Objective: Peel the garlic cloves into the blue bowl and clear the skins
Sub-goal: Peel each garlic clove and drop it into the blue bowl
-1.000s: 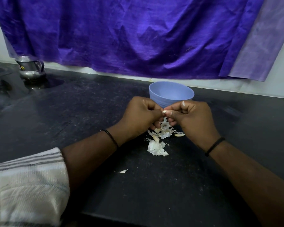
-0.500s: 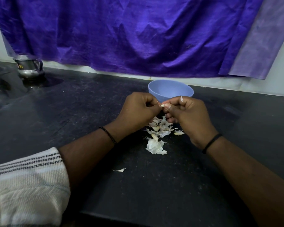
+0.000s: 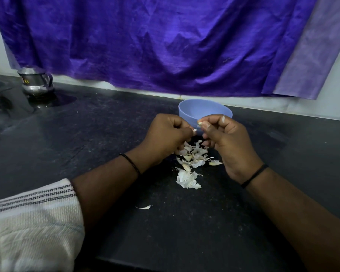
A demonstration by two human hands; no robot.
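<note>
- Right hand point(image 3: 229, 143): fingers curled, thumb and forefinger pinching a small pale garlic clove point(image 3: 200, 123), held just in front of the near rim of the blue bowl point(image 3: 204, 112).
- Left hand point(image 3: 166, 137): fingers curled, pinching a small white scrap of skin point(image 3: 194, 131) at its fingertips; a narrow gap separates the two hands.
- A white fleck sits on a raised knuckle of the right hand.
- Skins point(image 3: 192, 154): a loose heap lies on the counter directly below and between the hands, partly hidden by the fingers. A few cloves are mixed in; one clove point(image 3: 215, 163) lies at the right edge of the heap.
- A larger crumpled skin piece point(image 3: 186, 179) lies nearer the person; a lone sliver point(image 3: 144, 207) lies well apart, nearer still.
- Bowl: upright on the dark counter point(image 3: 106, 134), behind the hands; its contents cannot be seen.
- Both wrists carry a thin black band; a striped pale sleeve point(image 3: 33, 222) covers the left forearm.
- A steel jug point(image 3: 35, 81) stands far left, well apart from the work.
- A purple cloth point(image 3: 155, 42) hangs along the wall behind.
</note>
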